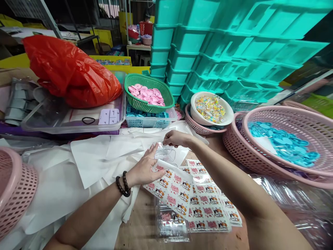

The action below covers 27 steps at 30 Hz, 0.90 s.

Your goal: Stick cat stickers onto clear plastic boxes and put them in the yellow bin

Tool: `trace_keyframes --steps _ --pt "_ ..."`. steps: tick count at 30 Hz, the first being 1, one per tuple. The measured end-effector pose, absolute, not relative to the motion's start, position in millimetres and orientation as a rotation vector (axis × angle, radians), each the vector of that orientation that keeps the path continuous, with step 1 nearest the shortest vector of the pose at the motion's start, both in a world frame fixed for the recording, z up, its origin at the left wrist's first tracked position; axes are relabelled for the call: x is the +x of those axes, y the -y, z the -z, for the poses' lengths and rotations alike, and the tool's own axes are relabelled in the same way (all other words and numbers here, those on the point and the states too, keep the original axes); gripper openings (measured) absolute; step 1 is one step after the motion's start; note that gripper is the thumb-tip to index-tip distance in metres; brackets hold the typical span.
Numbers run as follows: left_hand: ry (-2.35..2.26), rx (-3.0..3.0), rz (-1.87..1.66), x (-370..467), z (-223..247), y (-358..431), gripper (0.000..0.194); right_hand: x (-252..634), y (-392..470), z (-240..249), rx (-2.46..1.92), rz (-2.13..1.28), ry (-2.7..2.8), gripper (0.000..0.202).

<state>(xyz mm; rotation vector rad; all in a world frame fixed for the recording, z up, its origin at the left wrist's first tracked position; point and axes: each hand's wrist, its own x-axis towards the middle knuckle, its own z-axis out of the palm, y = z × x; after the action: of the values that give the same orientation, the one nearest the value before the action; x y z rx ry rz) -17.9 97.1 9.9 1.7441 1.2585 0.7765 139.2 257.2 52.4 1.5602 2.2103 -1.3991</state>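
Observation:
My left hand [146, 168], with dark beaded bracelets at its wrist, has its fingers stretched out and its thumb over the corner of a sticker sheet [170, 187]. The sheet is printed with cartoon cats and pink lettering. Just beyond, a clear plastic case [166, 155] stands near both hands. My right hand [174, 138] is closed in a pinch at the case's far end; whatever lies between its fingertips is too small to make out. More sticker sheets [208, 211] lie under the first one. Another clear plastic case [171, 229] rests below them, partly covered.
White backing papers [91, 156] spread over the left side. A green basket [148, 104] of pink pieces, a white bowl [194, 104] of wrapped bits and a pink basket [260, 156] with blue pieces line the back and right. Teal bins [187, 45] tower behind; a red bag [70, 69] sits left.

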Motion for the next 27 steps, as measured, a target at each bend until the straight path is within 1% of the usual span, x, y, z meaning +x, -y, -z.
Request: trace_keyframes --steps 4,6,7,8,10,12,14,15,17,20,23,24,27 --pt "-1.233 1.67 -0.818 -19.2 -4.9 -101.4 0.032 134.8 -257.1 -49.6 1.568 1.181 -2.283 0.03" --pt "-1.227 1.639 -0.842 -20.3 -4.9 -101.6 0.039 134.3 -254.6 -51.4 1.593 1.065 -2.327 0.032" --pt "-1.228 1.638 -0.831 -20.9 -5.4 -101.7 0.045 135.2 -252.7 -53.5 1.615 1.003 -2.358 0.036" --pt "-1.235 1.643 -0.812 -21.5 -6.2 -101.9 0.053 137.2 -250.5 -56.3 1.643 0.941 -2.39 0.045" --pt "-1.248 1.646 -0.774 -23.1 -8.2 -102.7 0.07 143.9 -245.8 -62.7 1.673 0.847 -2.442 0.069" --pt "-1.24 1.613 -0.763 -25.2 -11.6 -102.9 0.084 152.8 -240.8 -66.5 1.548 0.878 -2.5 0.088" --pt "-1.195 1.557 -0.775 -28.6 -18.4 -99.7 0.091 160.9 -235.0 -64.3 1.33 0.96 -2.572 0.098" --pt "-1.16 1.527 -0.788 -31.0 -23.7 -95.7 0.091 164.0 -231.6 -60.7 1.24 0.985 -2.612 0.099" --pt "-1.085 1.464 -0.845 -38.5 -38.1 -81.6 0.085 168.1 -223.9 -50.2 1.178 0.987 -2.688 0.094" --pt "-0.942 1.278 -0.933 -59.0 -62.8 -46.8 0.069 173.0 -212.4 -34.7 1.22 0.988 -2.766 0.085" --pt "-0.714 0.893 -0.839 -88.0 -74.4 -6.4 0.055 180.9 -202.1 -27.5 1.258 1.018 -2.804 0.085" --pt "-0.671 0.783 -0.826 -96.8 -72.7 6.2 0.054 184.1 -198.6 -26.8 1.272 1.037 -2.804 0.085" --pt "-0.611 0.53 -0.89 -109.8 -51.1 40.1 0.063 192.5 -187.0 -26.8 1.389 1.156 -2.716 0.083"
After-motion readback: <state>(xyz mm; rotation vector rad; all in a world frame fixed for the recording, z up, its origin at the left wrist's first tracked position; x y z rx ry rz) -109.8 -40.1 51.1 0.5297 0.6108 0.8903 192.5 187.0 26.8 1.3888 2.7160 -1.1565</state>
